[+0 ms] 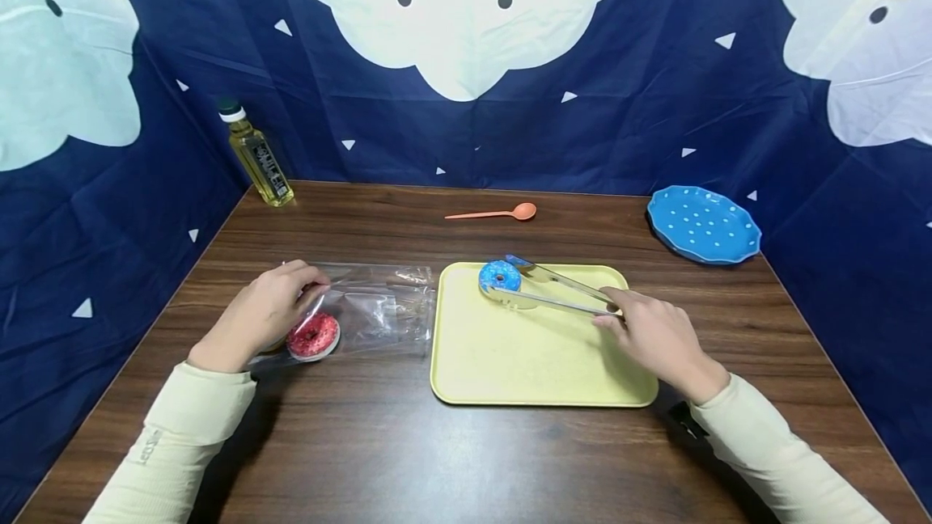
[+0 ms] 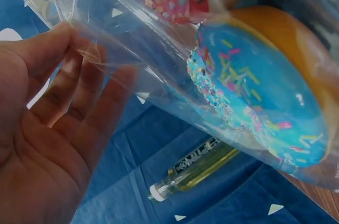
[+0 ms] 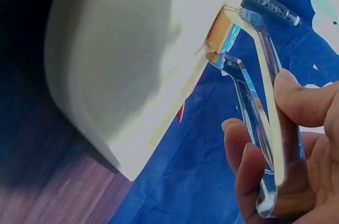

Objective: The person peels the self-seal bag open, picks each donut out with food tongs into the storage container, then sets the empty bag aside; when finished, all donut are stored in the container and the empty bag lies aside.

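My left hand pinches the edge of a clear plastic bag lying on the left of the table. Inside the bag is a pink-iced doughnut. The left wrist view also shows a blue-iced doughnut with sprinkles in it, mostly hidden by the hand in the head view. My right hand holds metal tongs. Their tips lie on either side of another blue doughnut, which is at the top left of the yellow tray.
An oil bottle stands at the back left corner. Behind the tray lies an orange spoon. At the back right is a blue dotted plate. Dark blue cloth hangs around the table.
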Action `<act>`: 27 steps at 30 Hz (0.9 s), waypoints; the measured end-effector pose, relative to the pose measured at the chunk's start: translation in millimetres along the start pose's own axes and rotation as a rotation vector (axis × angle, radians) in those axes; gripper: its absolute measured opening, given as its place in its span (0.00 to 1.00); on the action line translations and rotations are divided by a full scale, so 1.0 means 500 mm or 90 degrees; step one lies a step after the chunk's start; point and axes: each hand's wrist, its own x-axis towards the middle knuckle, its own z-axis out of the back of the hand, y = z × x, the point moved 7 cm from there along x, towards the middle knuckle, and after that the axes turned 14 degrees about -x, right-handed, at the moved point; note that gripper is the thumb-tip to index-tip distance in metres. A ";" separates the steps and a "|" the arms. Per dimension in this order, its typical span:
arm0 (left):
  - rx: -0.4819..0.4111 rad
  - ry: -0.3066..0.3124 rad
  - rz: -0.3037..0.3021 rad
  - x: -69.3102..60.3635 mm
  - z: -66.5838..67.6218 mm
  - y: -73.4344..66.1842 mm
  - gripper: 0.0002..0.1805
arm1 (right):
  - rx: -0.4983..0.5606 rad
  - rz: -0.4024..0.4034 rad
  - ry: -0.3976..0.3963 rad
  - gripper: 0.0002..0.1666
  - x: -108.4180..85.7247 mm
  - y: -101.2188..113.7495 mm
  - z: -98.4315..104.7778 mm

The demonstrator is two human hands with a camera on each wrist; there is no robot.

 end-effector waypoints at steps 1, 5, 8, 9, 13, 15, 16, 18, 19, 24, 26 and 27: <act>0.001 0.001 0.005 0.000 0.000 0.000 0.03 | 0.002 0.001 -0.001 0.26 -0.001 0.000 0.001; 0.004 0.005 0.016 -0.001 0.000 0.002 0.03 | 0.009 0.002 -0.015 0.28 -0.001 0.001 0.010; 0.005 0.004 0.016 0.000 0.001 0.002 0.03 | 0.010 0.003 -0.032 0.28 0.000 0.002 0.019; 0.005 0.004 0.016 0.000 0.002 0.001 0.03 | 0.009 0.004 -0.037 0.28 0.001 0.002 0.022; 0.005 0.002 0.011 0.000 0.004 -0.001 0.03 | 0.010 0.006 -0.047 0.28 0.004 0.004 0.031; 0.003 0.001 0.007 0.000 0.005 -0.002 0.03 | 0.014 0.004 -0.041 0.28 0.008 0.006 0.034; 0.002 0.000 0.004 0.000 0.006 -0.003 0.03 | 0.016 0.003 -0.038 0.28 0.010 0.007 0.034; 0.000 -0.002 -0.002 -0.001 0.007 -0.004 0.03 | 0.022 0.001 -0.027 0.28 0.014 0.011 0.034; -0.001 -0.002 -0.004 -0.002 0.007 -0.005 0.03 | 0.024 0.001 -0.022 0.28 0.016 0.013 0.033; -0.003 -0.003 -0.009 -0.003 0.008 -0.006 0.03 | 0.027 0.003 -0.008 0.28 0.030 0.025 0.026; -0.003 -0.004 -0.008 -0.002 0.008 -0.006 0.03 | 0.028 0.007 -0.006 0.29 0.037 0.031 0.024; -0.003 -0.004 -0.006 -0.001 0.009 -0.006 0.03 | 0.029 0.011 -0.007 0.29 0.040 0.034 0.024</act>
